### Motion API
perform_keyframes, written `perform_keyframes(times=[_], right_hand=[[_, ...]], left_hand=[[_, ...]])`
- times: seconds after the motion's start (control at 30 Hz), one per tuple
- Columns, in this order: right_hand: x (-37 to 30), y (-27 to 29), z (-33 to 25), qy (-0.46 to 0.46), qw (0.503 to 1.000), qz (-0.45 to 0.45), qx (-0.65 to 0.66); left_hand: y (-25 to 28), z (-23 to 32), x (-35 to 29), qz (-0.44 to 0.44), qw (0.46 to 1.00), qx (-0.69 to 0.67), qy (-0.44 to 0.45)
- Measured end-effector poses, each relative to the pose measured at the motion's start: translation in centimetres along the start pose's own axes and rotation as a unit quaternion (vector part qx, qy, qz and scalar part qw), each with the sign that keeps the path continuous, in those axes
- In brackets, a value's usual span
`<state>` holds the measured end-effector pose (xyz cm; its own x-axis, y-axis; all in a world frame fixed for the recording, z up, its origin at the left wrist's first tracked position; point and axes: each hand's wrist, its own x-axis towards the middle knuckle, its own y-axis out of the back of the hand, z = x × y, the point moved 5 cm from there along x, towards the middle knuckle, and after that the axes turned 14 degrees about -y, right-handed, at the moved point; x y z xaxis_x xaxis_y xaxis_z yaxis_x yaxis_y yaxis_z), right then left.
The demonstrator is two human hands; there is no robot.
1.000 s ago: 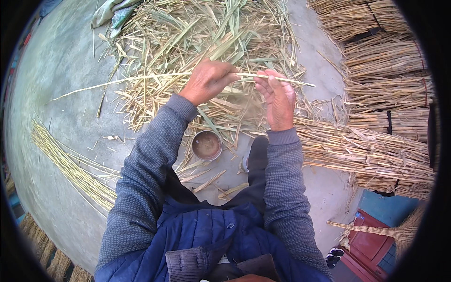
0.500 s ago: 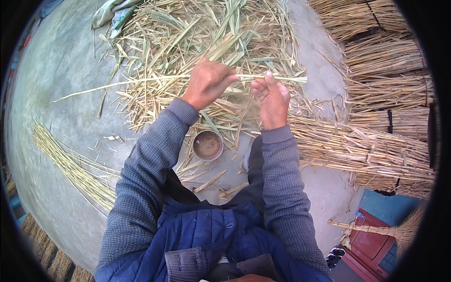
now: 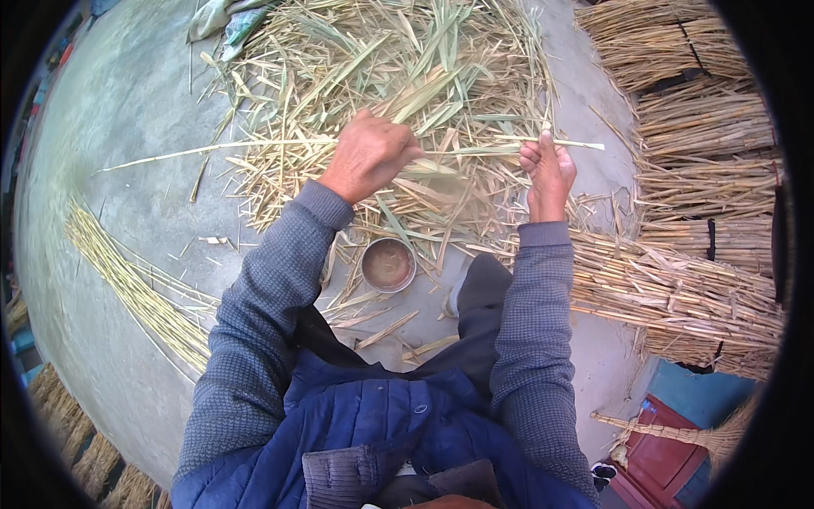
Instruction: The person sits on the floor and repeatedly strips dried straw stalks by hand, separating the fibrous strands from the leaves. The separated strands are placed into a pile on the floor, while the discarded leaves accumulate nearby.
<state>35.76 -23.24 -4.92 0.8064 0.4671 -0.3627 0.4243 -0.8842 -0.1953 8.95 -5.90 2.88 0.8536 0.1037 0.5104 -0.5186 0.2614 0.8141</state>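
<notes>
left hand: grip clenched round a long, thin, pale-yellow stalk, which lies raised across the middle of the view. its narrow end runs well out to the left, past the edge of the leaf heap and over open floor.

right hand: fingers curled, thumb up, grip pinching a flat, pale-green strip of plant that spans the gap between the hands. a white-tipped end sticks out to the right. whether strip and stalk are one piece cannot be told.

room: grey concrete floor lies widest on the left; on the right only a narrow lane is left between the heap and the stacked bundles.

around: a broad heap of dry, straw-and-green leaves beyond and beneath the hands. small round bowl with a pale rim nearer the body, by the heap's edge. loose sheaf of thin yellow stalks left of the left forearm. tied, tan stalk bundles piled at right; below them a thick, tan, loose-ended bundle reaches the right sleeve, crowding that side.
</notes>
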Motion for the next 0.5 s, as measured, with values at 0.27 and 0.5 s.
perform_keyframes(times=[0.27, 0.5], right_hand=[[6.3, 2.6, -0.1, 0.147, 0.89, 0.123, -0.413], [6.4, -1.0, 4.8, 0.017, 0.92, -0.162, -0.356]], left_hand=[[0.3, -5.9, -9.2, -0.118, 0.985, 0.106, 0.07], [7.7, -8.2, -21.1, -0.236, 0.94, 0.173, 0.174]])
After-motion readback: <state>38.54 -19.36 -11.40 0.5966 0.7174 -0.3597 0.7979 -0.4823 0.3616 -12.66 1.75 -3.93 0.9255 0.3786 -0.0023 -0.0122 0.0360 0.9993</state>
